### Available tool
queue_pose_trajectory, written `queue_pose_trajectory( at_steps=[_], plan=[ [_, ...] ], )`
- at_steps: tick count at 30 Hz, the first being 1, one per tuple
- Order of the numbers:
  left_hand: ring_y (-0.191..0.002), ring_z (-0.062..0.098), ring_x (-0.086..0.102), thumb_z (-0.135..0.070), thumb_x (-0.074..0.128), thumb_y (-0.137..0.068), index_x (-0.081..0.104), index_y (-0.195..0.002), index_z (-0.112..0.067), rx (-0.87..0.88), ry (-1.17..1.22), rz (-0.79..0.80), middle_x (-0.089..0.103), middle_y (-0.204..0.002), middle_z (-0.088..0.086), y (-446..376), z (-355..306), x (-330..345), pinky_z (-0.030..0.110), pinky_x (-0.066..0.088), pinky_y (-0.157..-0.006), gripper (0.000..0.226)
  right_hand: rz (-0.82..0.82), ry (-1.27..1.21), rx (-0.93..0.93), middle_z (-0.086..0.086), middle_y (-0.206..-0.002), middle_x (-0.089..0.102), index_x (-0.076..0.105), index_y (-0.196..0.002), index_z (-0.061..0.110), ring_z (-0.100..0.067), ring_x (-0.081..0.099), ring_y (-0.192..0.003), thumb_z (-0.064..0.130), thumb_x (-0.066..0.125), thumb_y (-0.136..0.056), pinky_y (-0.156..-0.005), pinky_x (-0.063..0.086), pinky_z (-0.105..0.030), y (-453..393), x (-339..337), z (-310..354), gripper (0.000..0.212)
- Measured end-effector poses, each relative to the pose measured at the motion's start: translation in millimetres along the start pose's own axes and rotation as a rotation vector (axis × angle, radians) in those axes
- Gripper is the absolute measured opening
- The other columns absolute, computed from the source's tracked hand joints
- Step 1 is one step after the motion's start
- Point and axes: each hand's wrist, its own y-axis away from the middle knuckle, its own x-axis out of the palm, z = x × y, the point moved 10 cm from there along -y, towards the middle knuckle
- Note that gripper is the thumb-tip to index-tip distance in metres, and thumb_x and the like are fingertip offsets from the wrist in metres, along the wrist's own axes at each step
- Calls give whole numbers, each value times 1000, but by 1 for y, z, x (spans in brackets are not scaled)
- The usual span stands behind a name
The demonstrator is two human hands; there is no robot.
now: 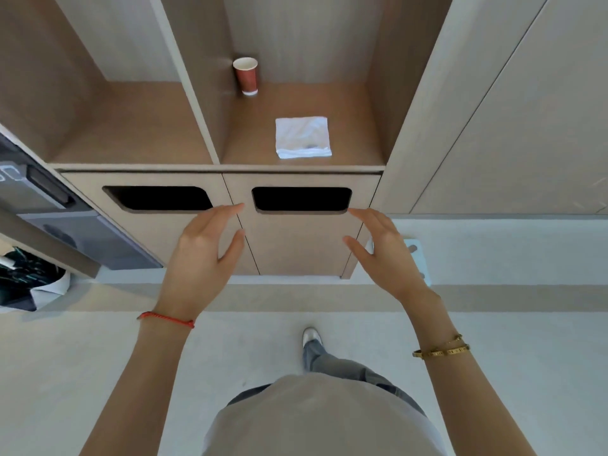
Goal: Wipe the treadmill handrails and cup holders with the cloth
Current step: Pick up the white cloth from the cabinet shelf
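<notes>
Cloth (303,137) folded on shelf, left hand (200,255), right hand (386,255) spread, treadmill unseen

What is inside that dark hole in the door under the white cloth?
Only blackness shows inside the slot. Whatever is behind it is hidden. The white cloth lies on the shelf above, with a red paper cup further back.

wooden shelf (345,103) with folded white cloth (303,137) and red paper cup (246,75)

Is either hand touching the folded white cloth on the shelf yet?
Apart. The head view shows the left hand and right hand open below the folded white cloth, cabinet front between them.
</notes>
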Motion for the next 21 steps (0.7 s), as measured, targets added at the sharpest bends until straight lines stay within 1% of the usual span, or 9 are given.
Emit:
queue_pose_trajectory(
  at_steps=[4, 5, 8, 10, 12, 14, 18, 21],
  plan=[
    [-120, 20, 54, -16, 58, -96, 57, -134, -13, -10, 7, -43, 61, -127, 6, -70, 6, 10, 21, 37, -103, 38, -32, -1, -34, -5, -135, 53, 49, -139, 12, -20, 43, -130, 24, 58, -97, -108, 38, -32, -76, -14, -5, 45],
    [-119, 21, 55, -15, 58, -96, 57, -134, -12, -7, 7, -57, 62, -126, 6, -85, 7, 10, 21, 38, -102, 38, -32, 2, -39, -5, -134, 53, 49, -139, 12, -20, 44, -128, 25, 58, -97, -107, 39, -32, -92, -16, -6, 45],
    [-112, 24, 59, -16, 58, -96, 58, -133, -13, -18, 33, -87, 62, -126, 6, -125, 17, 12, 33, 49, -94, 37, -20, 19, -43, -5, -131, 55, 49, -138, 15, -23, 48, -123, 26, 58, -97, -102, 42, -34, -136, -15, -12, 44],
    [-110, 28, 60, -16, 57, -96, 58, -133, -13, -28, 31, -88, 61, -126, 9, -149, 27, 17, 40, 51, -91, 37, -14, 44, -40, -4, -132, 54, 49, -138, 16, -23, 47, -123, 27, 58, -97, -102, 40, -33, -161, -10, -18, 43],
    [-108, 31, 60, -16, 56, -96, 58, -133, -12, -36, 25, -78, 62, -123, 11, -171, 39, 26, 38, 50, -92, 37, -14, 59, -29, -4, -133, 54, 50, -137, 18, -22, 45, -125, 28, 57, -97, -102, 37, -31, -183, -4, -25, 42],
    [-111, 28, 59, -15, 56, -97, 58, -133, -11, -32, 17, -75, 62, -125, 10, -193, 51, 35, 35, 49, -96, 36, -13, 56, -24, -5, -131, 54, 51, -137, 16, -23, 45, -122, 27, 57, -97, -102, 38, -32, -205, 5, -31, 41],
    [-119, 26, 57, -13, 55, -97, 57, -132, -9, -18, -1, -67, 60, -131, 10, -230, 77, 56, 39, 47, -103, 36, -19, 73, 14, -6, -129, 55, 52, -135, 13, -22, 47, -118, 26, 57, -97, -96, 40, -30, -243, 22, -46, 40],
    [-122, 24, 56, -14, 55, -97, 57, -133, -9, -11, -31, -38, 59, -132, 9, -254, 99, 75, 42, 47, -104, 37, -32, 87, 59, -7, -129, 54, 51, -135, 12, -22, 47, -114, 25, 58, -97, -98, 40, -32, -270, 37, -56, 41]
  ],
)
